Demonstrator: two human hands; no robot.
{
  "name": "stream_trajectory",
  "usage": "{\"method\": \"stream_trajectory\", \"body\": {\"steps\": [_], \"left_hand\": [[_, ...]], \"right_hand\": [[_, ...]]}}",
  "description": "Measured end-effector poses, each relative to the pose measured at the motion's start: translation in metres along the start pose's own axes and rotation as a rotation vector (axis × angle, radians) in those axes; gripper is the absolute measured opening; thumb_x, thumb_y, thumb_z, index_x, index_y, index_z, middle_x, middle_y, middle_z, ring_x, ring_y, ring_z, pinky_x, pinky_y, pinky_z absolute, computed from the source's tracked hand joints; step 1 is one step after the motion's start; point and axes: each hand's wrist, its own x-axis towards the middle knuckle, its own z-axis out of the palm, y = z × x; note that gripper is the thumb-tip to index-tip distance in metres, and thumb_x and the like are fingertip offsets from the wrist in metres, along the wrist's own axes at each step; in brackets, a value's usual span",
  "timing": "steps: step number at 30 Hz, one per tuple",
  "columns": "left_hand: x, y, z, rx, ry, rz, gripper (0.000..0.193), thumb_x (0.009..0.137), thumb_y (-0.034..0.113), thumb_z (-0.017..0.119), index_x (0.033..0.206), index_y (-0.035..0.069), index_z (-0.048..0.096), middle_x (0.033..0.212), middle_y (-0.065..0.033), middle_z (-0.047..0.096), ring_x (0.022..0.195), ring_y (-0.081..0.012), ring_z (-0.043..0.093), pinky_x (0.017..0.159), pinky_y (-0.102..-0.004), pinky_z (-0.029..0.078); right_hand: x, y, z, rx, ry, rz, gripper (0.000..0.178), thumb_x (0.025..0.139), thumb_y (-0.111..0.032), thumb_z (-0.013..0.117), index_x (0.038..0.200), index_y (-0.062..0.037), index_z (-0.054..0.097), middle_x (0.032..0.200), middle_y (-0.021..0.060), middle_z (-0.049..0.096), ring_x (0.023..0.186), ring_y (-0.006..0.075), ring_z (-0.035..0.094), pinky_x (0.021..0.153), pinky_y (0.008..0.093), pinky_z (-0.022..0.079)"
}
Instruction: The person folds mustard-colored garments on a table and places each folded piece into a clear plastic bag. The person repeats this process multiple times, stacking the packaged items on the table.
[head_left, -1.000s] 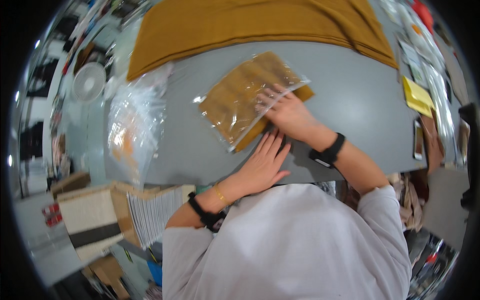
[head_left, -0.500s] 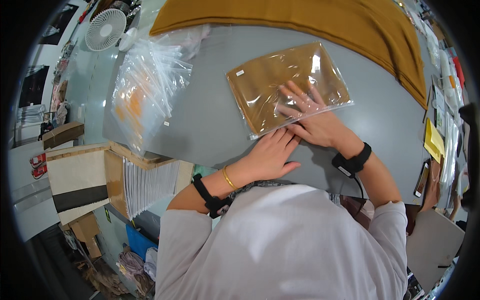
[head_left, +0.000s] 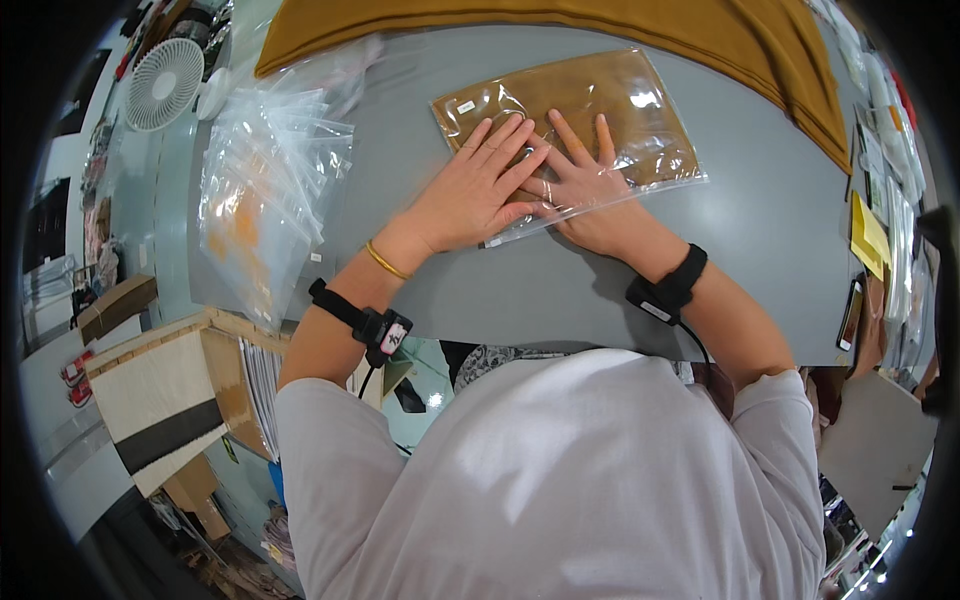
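Observation:
A clear plastic bag (head_left: 655, 178) lies flat on the grey table with folded mustard-brown fabric (head_left: 625, 85) inside it. A small white label shows near its far left corner. My left hand (head_left: 480, 185) lies on top of the bag, fingers stretched over its left part. Beside it, my right hand (head_left: 590, 195) has its fingers spread inside the bag, under the clear film, and the bag's near edge crosses the back of that hand. The two hands meet near the bag's middle, the left fingertips close to the right thumb side.
Several empty clear bags (head_left: 265, 190) are heaped on the table's left. A large mustard cloth (head_left: 600, 12) spans the far side. At left stands a white fan (head_left: 165, 85). A phone (head_left: 850, 315) and yellow paper (head_left: 868, 235) lie along the right edge. Below left is an open carton (head_left: 150, 400).
My left hand has moved from the table at the bag's near edge up onto the bag, its fingers now spread. My right hand has shifted slightly left, still under the film.

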Motion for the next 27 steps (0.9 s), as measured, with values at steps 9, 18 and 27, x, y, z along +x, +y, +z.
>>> {"method": "stream_trajectory", "body": {"steps": [9, 18, 27], "left_hand": [[-0.002, 0.013, -0.016, 0.042, -0.073, -0.042, 0.071, 0.101, 0.039, 0.062, 0.164, 0.013, 0.042, 0.173, -0.0181, 0.029, 0.162, -0.0392, 0.021, 0.131, -0.0631, 0.014], [0.008, 0.046, -0.009, 0.179, -0.193, -0.016, 0.079, 0.097, 0.054, 0.066, 0.165, 0.02, 0.042, 0.176, -0.019, 0.021, 0.163, -0.0427, 0.014, 0.126, -0.0733, 0.009], [0.003, 0.067, -0.002, 0.18, -0.081, -0.035, 0.062, 0.097, 0.048, 0.069, 0.155, 0.029, 0.057, 0.174, -0.0199, 0.026, 0.161, -0.0448, 0.018, 0.126, -0.0714, 0.013]], "right_hand": [[-0.019, 0.008, -0.011, 0.013, -0.03, -0.195, 0.061, 0.1, -0.069, 0.051, 0.154, -0.0394, 0.056, 0.17, 0.0099, 0.038, 0.16, 0.0407, 0.026, 0.124, 0.0781, 0.009], [-0.061, 0.037, -0.023, -0.001, -0.041, 0.039, 0.075, 0.096, -0.078, 0.049, 0.159, -0.039, 0.05, 0.174, 0.0086, 0.03, 0.164, 0.0399, 0.014, 0.122, 0.0806, 0.008], [-0.1, 0.075, -0.046, -0.006, 0.134, 0.184, 0.058, 0.094, -0.031, 0.078, 0.144, -0.0075, 0.06, 0.153, 0.0133, 0.057, 0.142, 0.0308, 0.054, 0.114, 0.0444, 0.049]]}}
